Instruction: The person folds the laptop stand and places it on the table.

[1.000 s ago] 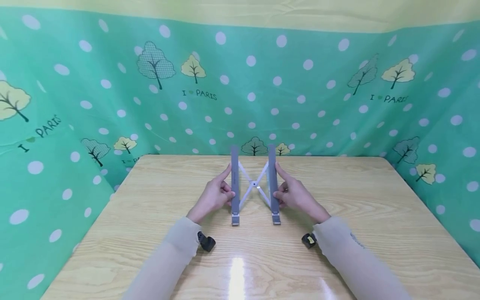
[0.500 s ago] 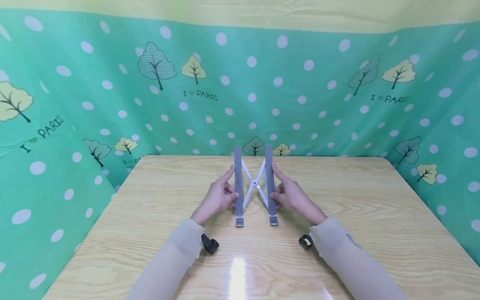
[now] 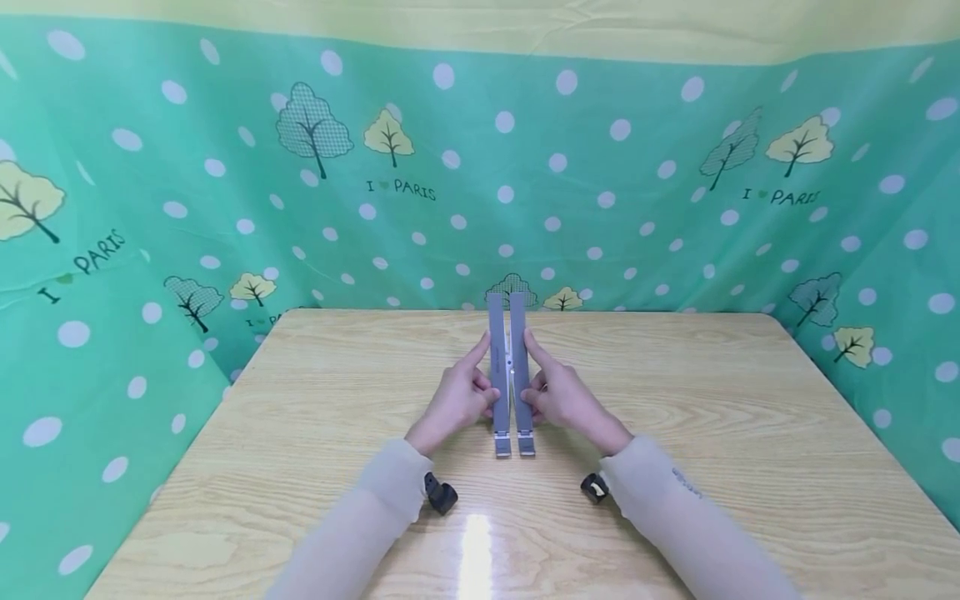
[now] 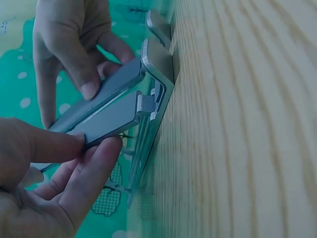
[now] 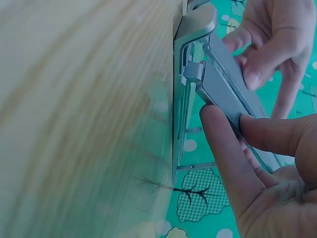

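A grey folding laptop stand (image 3: 497, 358) stands on the table, its two long bars side by side with a narrow gap between them. The thin cross arms are mostly hidden in that gap. My left hand (image 3: 461, 396) grips the left bar between thumb and fingers, and my right hand (image 3: 562, 396) holds the right bar the same way. In the left wrist view, the thumb and fingers of the left hand (image 4: 59, 178) pinch one sloping bar (image 4: 111, 119). From the right wrist, the bent front lips of the stand (image 5: 198, 25) appear close to the wood.
A wooden table (image 3: 315, 375) spreads out around the stand. Behind it and at both sides hangs a green dotted curtain (image 3: 420, 242) with tree prints. Black wrist cameras sit at the left cuff (image 3: 441, 494) and right cuff (image 3: 595, 487).
Both hands have moved inward, bringing the two bars of the laptop stand from wide apart to almost together. The X of cross arms has folded narrow.
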Tool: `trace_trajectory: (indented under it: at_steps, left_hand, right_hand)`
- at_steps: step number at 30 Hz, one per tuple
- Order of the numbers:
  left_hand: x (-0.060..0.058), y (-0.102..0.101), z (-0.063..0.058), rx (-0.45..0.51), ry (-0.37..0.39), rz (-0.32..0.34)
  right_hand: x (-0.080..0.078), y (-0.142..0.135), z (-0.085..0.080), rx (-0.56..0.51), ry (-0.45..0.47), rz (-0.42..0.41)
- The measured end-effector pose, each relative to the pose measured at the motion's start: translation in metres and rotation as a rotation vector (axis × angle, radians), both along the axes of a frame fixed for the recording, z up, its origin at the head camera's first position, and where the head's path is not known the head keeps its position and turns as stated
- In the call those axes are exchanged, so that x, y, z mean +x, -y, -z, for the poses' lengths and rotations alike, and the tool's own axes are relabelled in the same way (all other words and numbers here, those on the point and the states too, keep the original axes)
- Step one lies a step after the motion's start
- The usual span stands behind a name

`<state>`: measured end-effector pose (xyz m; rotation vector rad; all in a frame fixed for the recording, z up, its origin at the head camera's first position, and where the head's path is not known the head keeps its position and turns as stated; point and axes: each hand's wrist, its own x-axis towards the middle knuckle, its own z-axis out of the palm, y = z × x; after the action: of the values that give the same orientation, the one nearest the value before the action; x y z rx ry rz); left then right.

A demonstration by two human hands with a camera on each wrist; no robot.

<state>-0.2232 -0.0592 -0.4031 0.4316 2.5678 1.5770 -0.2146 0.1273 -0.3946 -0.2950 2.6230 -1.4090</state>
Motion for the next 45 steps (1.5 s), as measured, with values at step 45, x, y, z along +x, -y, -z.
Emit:
trace_trajectory:
  at_steps: [45]
  left_hand:
    - [-0.008, -0.002, -0.002, -0.074, -0.078, 0.056]
  right_hand:
    - [-0.006, 0.002, 0.001, -0.204, -0.002, 0.079]
